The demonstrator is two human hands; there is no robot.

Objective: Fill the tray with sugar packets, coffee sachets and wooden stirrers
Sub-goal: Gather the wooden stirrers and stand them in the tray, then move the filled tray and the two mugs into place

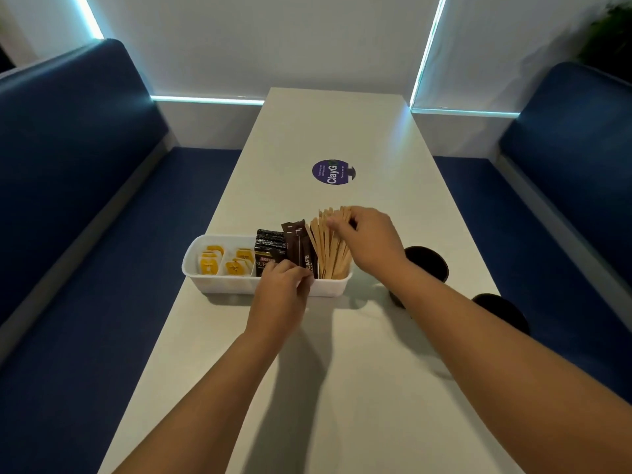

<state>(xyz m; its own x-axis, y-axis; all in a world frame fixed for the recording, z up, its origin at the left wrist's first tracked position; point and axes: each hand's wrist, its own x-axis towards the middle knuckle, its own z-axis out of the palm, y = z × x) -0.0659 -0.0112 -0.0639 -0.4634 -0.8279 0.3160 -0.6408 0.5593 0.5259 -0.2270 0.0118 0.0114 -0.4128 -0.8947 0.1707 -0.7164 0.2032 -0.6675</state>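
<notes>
A white oblong tray point(219, 285) stands across the white table. Its left part holds several white packets with yellow prints point(224, 261). In the middle stand black and brown coffee sachets point(280, 246). A bundle of wooden stirrers point(330, 241) stands upright in the right end. My right hand point(371, 239) pinches the tops of the stirrers. My left hand point(284, 289) lies over the tray's near wall, its fingers curled on the lower ends of the brown sachets.
Two dark round cups point(427, 263) point(501, 311) stand right of the tray, partly behind my right forearm. A purple round sticker point(330, 172) lies further up the table point(335, 371). Blue bench seats point(102, 268) flank both sides.
</notes>
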